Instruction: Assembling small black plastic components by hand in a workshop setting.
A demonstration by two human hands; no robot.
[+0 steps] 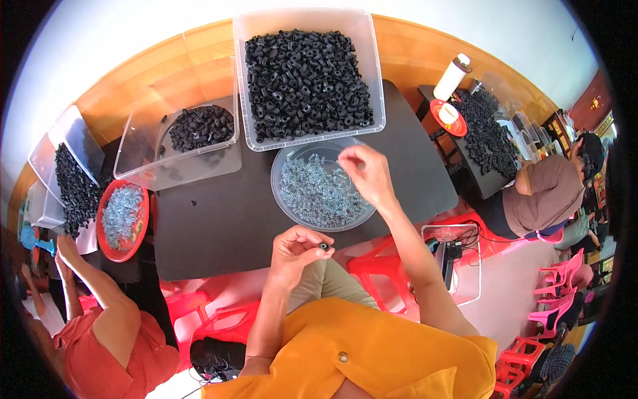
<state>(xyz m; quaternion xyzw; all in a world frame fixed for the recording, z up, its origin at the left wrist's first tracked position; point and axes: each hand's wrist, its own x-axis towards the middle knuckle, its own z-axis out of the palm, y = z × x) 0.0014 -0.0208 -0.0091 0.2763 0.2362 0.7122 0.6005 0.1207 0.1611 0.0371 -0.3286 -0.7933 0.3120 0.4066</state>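
My left hand (297,249) is closed around a small black plastic part (324,246), held at the near edge of the dark table (219,226). My right hand (367,174) hovers over a clear round bowl (282,199) full of small metal springs, its thumb and forefinger pinched together; whether a spring sits between them is too small to tell. Just beyond the bowl stands a large clear bin (309,73) heaped with black plastic parts.
A second clear bin (179,143) with a smaller pile of black parts lies at the left. A person in a red top at lower left works by a red bowl of springs (123,216). Another person (545,193) sits at the right table. Pink stools surround us.
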